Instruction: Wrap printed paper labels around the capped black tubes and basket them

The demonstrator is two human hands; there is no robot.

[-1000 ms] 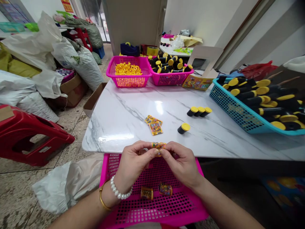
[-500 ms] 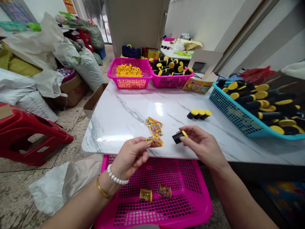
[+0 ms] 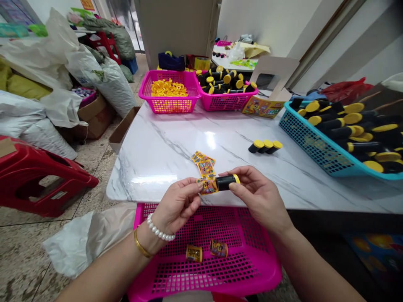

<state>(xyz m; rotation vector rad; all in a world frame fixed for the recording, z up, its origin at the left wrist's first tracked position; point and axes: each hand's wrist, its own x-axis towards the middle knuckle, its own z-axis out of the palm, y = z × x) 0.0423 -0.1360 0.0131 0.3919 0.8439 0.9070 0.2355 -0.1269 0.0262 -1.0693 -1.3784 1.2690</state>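
Note:
My left hand (image 3: pixel 178 203) pinches a small orange printed sleeve (image 3: pixel 208 186) over the table's near edge. In my right hand (image 3: pixel 260 197) is a short black tube with a yellow cap (image 3: pixel 227 182), and its black end touches the sleeve. Loose printed sleeves (image 3: pixel 203 162) lie on the marble table (image 3: pixel 176 142) just beyond my hands. Three more capped black tubes (image 3: pixel 265 146) lie side by side further right. Below my hands a pink basket (image 3: pixel 248 268) holds two tubes with sleeves on them (image 3: pixel 206 251).
A blue basket (image 3: pixel 311 144) of black and yellow tubes sits at the right. Two pink baskets stand at the far edge, one with yellow rings (image 3: pixel 168 89), one with tubes (image 3: pixel 225 84). A red stool (image 3: pixel 37 176), white bags and cardboard boxes crowd the floor at left.
My right hand let go of the sleeve, picked up the single black tube from the table and brought it left to the sleeve held in my left hand.

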